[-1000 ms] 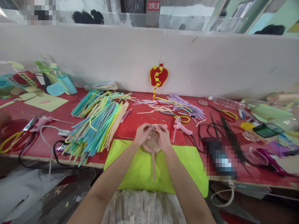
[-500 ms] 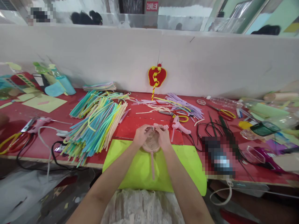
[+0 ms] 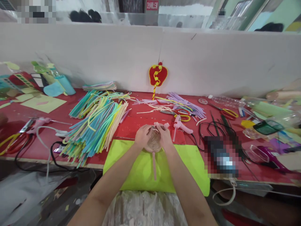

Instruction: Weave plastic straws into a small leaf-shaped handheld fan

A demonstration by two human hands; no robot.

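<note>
Between my hands is a small beige pipe-cleaner fan (image 3: pixel 153 145), round, its pinkish handle (image 3: pixel 154 166) pointing toward me over a lime-green mat (image 3: pixel 188 169). My left hand (image 3: pixel 142 136) is closed around its upper left edge. Closed at the upper right edge, my right hand (image 3: pixel 164 135) has thumb and fingers pinched near the top. A fuzzy pink piece (image 3: pixel 166 125) shows beside the right fingertips; whether it is joined to the fan I cannot tell. Just right of that hand lies a pink glue gun (image 3: pixel 182 125) with a glue stick in it.
Bundles of coloured pipe cleaners (image 3: pixel 94 128) lie to the left, purple ones (image 3: pixel 185 102) at the back. A red apple-shaped fan (image 3: pixel 158 75) stands against the white partition (image 3: pixel 105 53). Scissors (image 3: pixel 229 113), cables, a blurred-out device (image 3: pixel 221 155) and plastic bottles (image 3: pixel 225 101) occupy the right.
Both hands keep their hold on the fan, with only slight finger movement at its top edge. The right fingers now cover more of the pink piece. The view has shifted a little.
</note>
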